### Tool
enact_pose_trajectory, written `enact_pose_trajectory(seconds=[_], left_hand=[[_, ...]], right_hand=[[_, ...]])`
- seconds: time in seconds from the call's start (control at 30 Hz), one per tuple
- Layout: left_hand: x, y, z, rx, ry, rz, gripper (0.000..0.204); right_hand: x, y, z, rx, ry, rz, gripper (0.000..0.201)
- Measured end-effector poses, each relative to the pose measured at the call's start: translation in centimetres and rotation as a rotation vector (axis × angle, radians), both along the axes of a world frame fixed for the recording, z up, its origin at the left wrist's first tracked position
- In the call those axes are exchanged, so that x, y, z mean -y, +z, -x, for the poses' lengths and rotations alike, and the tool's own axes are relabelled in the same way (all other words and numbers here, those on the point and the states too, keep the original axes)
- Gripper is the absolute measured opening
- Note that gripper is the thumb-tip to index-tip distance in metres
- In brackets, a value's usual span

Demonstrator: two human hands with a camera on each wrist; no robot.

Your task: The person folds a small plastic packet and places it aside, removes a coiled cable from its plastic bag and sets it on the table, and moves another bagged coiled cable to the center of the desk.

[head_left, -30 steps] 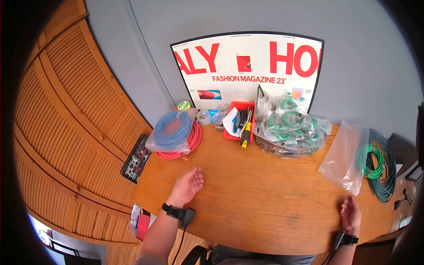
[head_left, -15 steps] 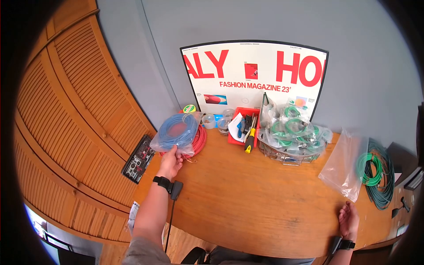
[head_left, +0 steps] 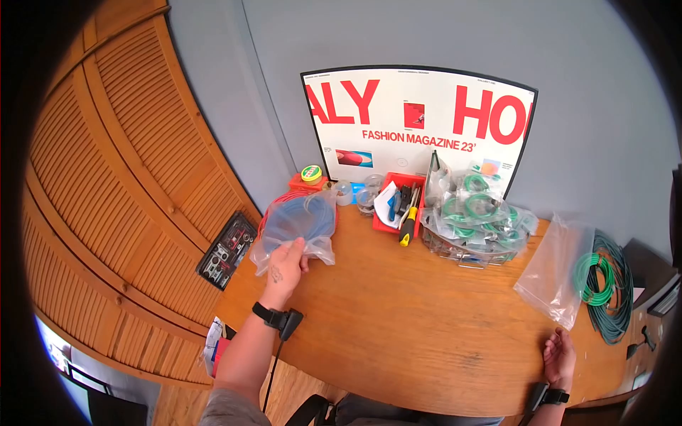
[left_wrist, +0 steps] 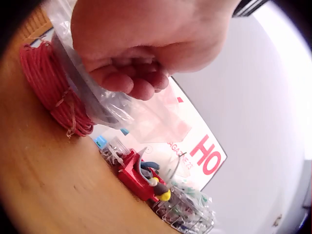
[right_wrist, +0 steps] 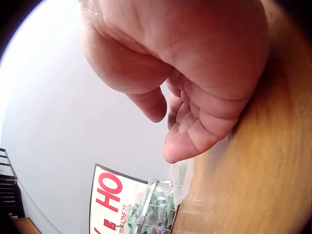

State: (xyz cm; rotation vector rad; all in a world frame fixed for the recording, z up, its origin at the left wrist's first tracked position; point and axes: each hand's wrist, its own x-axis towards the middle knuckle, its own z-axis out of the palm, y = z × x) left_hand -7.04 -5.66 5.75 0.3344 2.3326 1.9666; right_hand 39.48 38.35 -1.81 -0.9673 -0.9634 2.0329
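Note:
My left hand [head_left: 285,273] pinches the near edge of a clear plastic bag [head_left: 323,250] with a blue cable coil [head_left: 302,216] inside. In the left wrist view the bag [left_wrist: 109,105] hangs from the curled fingers, beside a red cable coil [left_wrist: 48,83] on the table. My right hand [head_left: 559,358] rests at the table's right front with loosely curled fingers and nothing in them; the right wrist view shows the same hand [right_wrist: 190,73]. Just beyond it lies an empty clear bag [head_left: 554,266].
Along the back stand a red bin [head_left: 387,228] of tools and a wire basket [head_left: 469,257] heaped with bagged green coils. Green [head_left: 604,280] and dark coils lie at the right. An open tool case [head_left: 226,248] is at the left edge; a poster [head_left: 419,106] leans on the wall.
My left hand went from above the bare table to the bag with the blue coil and has taken hold of it; the bag has shifted right and nearer. My right hand has barely moved.

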Motion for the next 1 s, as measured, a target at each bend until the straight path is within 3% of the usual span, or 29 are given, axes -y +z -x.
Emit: enact_pose_trajectory(seconds=[0.13, 0.2, 0.27, 0.3, 0.37, 0.47, 0.57, 0.67, 0.73, 0.83, 0.87, 0.93, 1.0], left_hand=[[-1.0, 1.4, -6.4, -0.301, -0.047, 0.251, 0.047], [-1.6, 0.7, -10.3, -0.345, -0.156, 0.283, 0.041], [-1.6, 0.2, -14.1, -0.519, -0.327, 0.528, 0.038], [-1.5, -0.1, -16.0, -0.488, -0.330, 0.518, 0.038], [-1.8, -0.6, -19.5, -0.381, -0.719, 0.778, 0.034], [-2.3, -1.9, -23.2, -0.260, -0.908, 0.485, 0.040], [-3.8, -5.5, -26.4, -0.295, -0.977, 0.265, 0.049], [-4.5, -3.8, -27.1, -0.231, -1.123, 0.461, 0.059], [-4.8, -4.0, -27.7, -0.236, -1.064, 0.360, 0.065], [-4.8, -5.6, -28.1, -0.246, -1.118, 0.412, 0.059], [-4.7, -6.3, -28.3, -0.237, -1.086, 0.314, 0.053], [-4.3, -6.6, -28.6, -0.222, -1.059, 0.219, 0.049], [-3.7, -5.8, -28.2, -0.089, -1.139, 0.469, 0.036]], right_hand=[[-0.1, -0.1, -0.1, -0.002, -0.009, -0.005, 0.020], [-0.1, 0.0, -0.2, 0.018, 0.001, -0.016, 0.020], [-0.2, 0.1, 0.0, 0.051, 0.018, -0.015, 0.020], [-0.2, 0.2, 0.0, 0.050, 0.035, -0.007, 0.020], [-0.2, 0.2, 0.0, 0.082, 0.038, -0.008, 0.019], [0.0, 0.7, 0.4, 0.150, 0.076, -0.051, 0.020], [0.4, 1.2, 0.8, 0.173, 0.083, -0.068, 0.019], [0.8, 1.2, 1.0, 0.178, 0.073, -0.087, 0.018], [1.1, 1.3, 1.1, 0.192, 0.056, -0.108, 0.016], [1.7, 1.2, 1.5, 0.260, 0.061, -0.178, 0.018], [2.5, 1.8, 2.1, 0.261, 0.058, -0.176, 0.018], [4.4, 3.4, 3.4, 0.482, 0.263, -0.372, 0.021], [6.3, 3.9, 4.2, 0.530, 0.510, -0.478, 0.024]])
